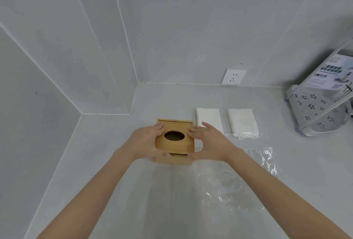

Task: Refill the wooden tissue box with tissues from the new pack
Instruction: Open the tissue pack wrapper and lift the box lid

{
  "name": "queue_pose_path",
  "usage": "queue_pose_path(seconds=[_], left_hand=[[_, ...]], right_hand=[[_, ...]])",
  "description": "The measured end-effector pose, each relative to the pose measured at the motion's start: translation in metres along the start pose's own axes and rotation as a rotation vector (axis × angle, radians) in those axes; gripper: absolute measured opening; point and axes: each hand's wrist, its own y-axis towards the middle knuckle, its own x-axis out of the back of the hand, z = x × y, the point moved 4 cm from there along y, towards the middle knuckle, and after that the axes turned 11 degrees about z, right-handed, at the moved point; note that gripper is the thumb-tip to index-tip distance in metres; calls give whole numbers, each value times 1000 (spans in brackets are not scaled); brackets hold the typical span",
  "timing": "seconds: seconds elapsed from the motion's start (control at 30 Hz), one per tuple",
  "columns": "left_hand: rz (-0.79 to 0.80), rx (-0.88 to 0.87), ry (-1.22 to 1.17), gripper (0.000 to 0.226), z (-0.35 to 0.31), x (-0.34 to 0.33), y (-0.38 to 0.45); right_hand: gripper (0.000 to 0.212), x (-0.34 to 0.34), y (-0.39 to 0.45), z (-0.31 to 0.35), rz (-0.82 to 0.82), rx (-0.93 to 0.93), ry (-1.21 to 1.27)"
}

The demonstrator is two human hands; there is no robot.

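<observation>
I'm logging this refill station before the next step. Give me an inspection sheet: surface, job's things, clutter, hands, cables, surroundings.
Surface: pale grey counter.
Job's things: wooden box, lid with oval hole on top, part slid; bare tissue stack just right of it; wrapped pack further right.
Clutter: clear wrapper lying loose.
Hands: left hand and right hand grip the lid's sides.
Cables: nothing seen.
Surroundings: wall socket; perforated metal rack at right.

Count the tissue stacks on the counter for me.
2: a bare stack just right of the box, partly behind the right hand; a wrapped stack further right.
</observation>
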Motion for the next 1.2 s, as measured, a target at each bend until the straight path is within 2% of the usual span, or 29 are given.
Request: queue_pose_path(seconds=[0.17,0.3,0.4,0.43,0.5,0.63,0.9,1.03,1.13,1.2], left_hand=[[15,25,-295,77,10,25,5],[-54,67,-541,55,19,37,19],[-150,105,-598,83,18,45,27],[-177,115,-610,94,19,47,30],[-211,126,-624,103,21,49,37],[-257,176,-617,98,21,53,43],[-285,269,-578,97,15,56,45],[-301,317,-529,81,9,53,41],[-437,376,-371,61,-8,51,22],[-604,328,-289,56,-26,47,4]], right_hand=[[58,19,-1,-14,61,-129,488],[15,31,7,-23,-1,-189,719],[58,39,19,-25,-74,-214,756],[64,41,23,-25,-97,-215,754],[60,45,30,-25,-132,-200,765],[53,50,40,-28,-165,-231,815],[62,50,48,-26,-207,-251,856],[54,47,37,-27,-179,-267,877],[33,44,14,-30,-226,-249,892],[23,39,-8,-35,-279,-245,900]])
